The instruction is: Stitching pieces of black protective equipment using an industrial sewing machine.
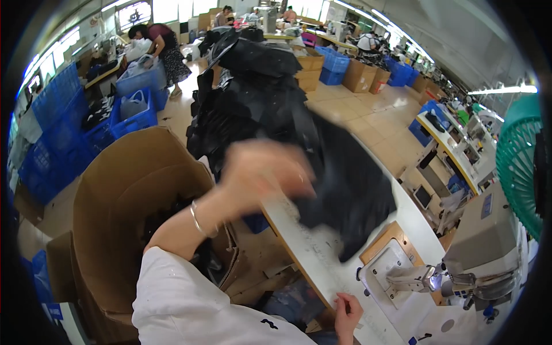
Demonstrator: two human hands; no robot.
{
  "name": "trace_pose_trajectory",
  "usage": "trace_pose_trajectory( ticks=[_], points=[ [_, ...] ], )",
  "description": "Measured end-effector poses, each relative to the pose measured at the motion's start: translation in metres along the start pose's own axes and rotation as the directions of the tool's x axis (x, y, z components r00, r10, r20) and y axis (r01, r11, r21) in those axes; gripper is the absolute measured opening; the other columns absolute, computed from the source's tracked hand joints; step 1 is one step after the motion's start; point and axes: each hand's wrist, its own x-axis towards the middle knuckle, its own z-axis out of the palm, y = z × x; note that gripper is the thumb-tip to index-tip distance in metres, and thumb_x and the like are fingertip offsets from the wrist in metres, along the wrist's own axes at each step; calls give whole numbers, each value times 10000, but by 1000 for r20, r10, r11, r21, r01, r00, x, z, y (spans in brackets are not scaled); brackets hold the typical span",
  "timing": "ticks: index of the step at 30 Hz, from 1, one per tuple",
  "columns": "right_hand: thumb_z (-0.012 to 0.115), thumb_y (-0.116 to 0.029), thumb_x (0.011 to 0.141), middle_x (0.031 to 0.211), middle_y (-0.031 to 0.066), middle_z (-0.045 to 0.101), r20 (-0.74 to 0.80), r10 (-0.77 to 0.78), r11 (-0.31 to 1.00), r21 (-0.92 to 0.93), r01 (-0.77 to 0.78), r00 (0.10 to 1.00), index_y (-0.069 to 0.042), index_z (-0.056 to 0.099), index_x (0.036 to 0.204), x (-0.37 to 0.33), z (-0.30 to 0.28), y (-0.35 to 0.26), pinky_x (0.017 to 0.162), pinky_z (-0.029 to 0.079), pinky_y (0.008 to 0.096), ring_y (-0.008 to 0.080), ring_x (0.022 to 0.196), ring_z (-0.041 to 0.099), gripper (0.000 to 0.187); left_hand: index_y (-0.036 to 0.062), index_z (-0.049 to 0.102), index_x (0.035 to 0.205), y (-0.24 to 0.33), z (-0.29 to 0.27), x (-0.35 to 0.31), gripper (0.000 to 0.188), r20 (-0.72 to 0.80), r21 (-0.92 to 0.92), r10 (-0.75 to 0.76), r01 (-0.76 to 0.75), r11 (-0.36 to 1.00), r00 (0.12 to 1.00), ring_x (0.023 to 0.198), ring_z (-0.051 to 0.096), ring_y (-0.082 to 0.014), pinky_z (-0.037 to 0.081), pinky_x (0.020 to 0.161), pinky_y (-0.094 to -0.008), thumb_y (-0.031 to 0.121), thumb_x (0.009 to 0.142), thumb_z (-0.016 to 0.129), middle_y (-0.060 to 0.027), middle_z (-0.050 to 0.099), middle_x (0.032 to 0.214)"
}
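My left hand [270, 169], blurred by motion, reaches across from the left over the near end of the table, a bangle at its wrist. Its fingers appear closed on a black fabric piece [351, 187], also blurred, which spreads to the right above the white tabletop [290, 221]. Behind it rises a tall pile of black cut pieces [247, 103]. My right hand [348, 313] rests by the table's front edge, its fingers loosely bent and apart, with nothing visible in them. Beside it stands a sewing machine [483, 247] with a lit needle area.
A large open cardboard box [123, 190] holding dark pieces stands at my left. Blue crates [135, 112] are stacked beyond it. A green fan [520, 164] hangs at the right edge. Another person [164, 49] bends over crates at the far left; more workstations line the back.
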Motion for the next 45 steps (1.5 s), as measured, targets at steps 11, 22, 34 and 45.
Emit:
trace_pose_trajectory(
  ticks=[11,22,34,45],
  points=[
    [709,-253,785,1320,140,511,371,-316,480,-731,484,873,-104,537,1280,30,53,-81,1021,331,490,301,1218,468,545,55,621,940,-332,-168,-4,265,-427,798,-249,492,348,869,811,659,-351,511,699,-453,294,934,508,-157,679,839],
    [722,-333,738,1417,123,406,420,-232,509,-716,477,877,-149,446,1373,36,62,-68,1078,217,542,337,1316,342,717,23,636,868,-339,-289,29,293,-834,550,220,728,409,507,714,643,-416,501,686,-492,279,933,508,-207,663,784],
    [740,-307,727,1429,123,395,402,-264,510,-714,480,877,-155,442,1378,30,56,-68,1081,223,539,341,1316,341,732,78,609,1068,-222,-193,158,298,-144,897,334,-19,441,932,895,651,-303,541,765,-371,-1,790,532,-86,650,1084],
    [764,-331,672,1380,73,416,395,-212,560,-700,443,894,-200,523,1299,31,55,-60,1077,184,561,326,1302,335,685,122,571,1010,-255,-119,87,176,210,877,-32,-174,449,977,791,651,-269,519,670,-381,139,836,543,-69,618,914]
  ],
)
